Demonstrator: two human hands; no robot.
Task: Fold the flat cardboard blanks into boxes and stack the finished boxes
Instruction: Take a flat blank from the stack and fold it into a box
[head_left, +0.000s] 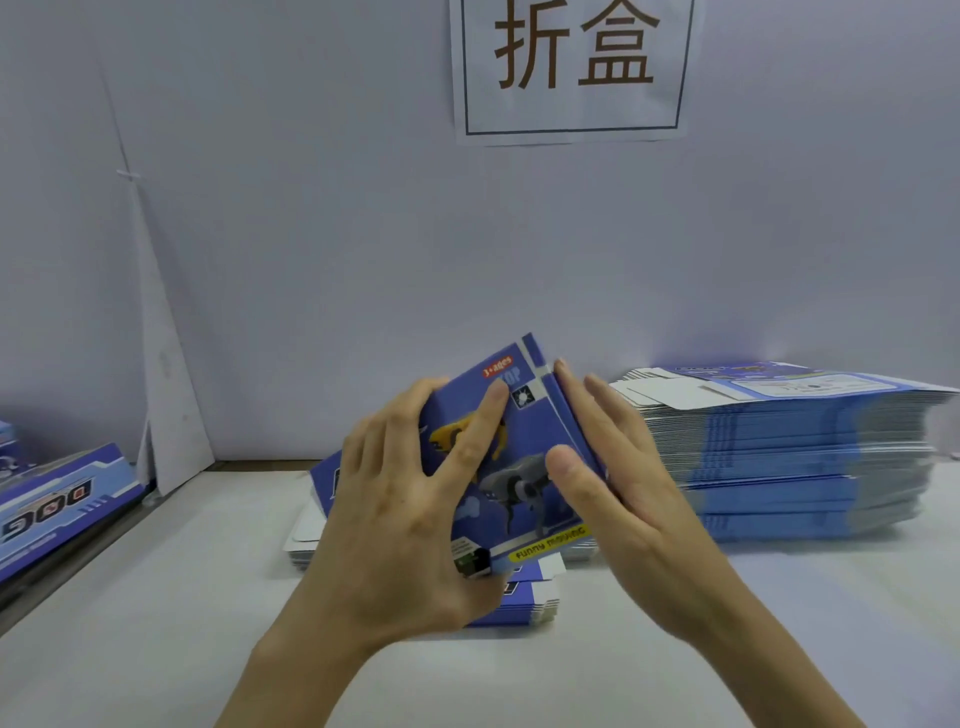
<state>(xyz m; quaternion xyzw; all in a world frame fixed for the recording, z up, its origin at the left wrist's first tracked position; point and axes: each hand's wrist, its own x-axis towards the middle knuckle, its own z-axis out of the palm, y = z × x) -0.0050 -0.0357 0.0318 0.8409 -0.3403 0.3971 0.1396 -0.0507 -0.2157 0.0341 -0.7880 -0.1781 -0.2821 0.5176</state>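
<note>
Backdrop: a pale wall (311, 234) stands behind the work area, and a paper sign (571, 67) with two large characters hangs on it at the top.
Surface: a white table (156, 623) runs up to the foot of the wall.
Right side: a tall stack (805, 457) of flat blue blanks lies near the right hand, its edges fanned unevenly.
Left side: a printed box (57, 499) sits tilted at the frame edge, partly cut off.
Under the hands: a low pile (524, 605) of flat blanks lies on the table, mostly hidden by the wrists and the raised piece.
Task piece: the held blank (524, 441) is lifted above the low pile, tilted up with its printed face toward the camera.
Left hand (400, 509): it grips the held blank at its left edge, with fingers curled over the edge and the index finger laid across the printed face; the thumb is hidden.
Right hand (623, 488): its fingers are straight and pressed flat against the right side panel, with the thumb resting on the printed face.
</note>
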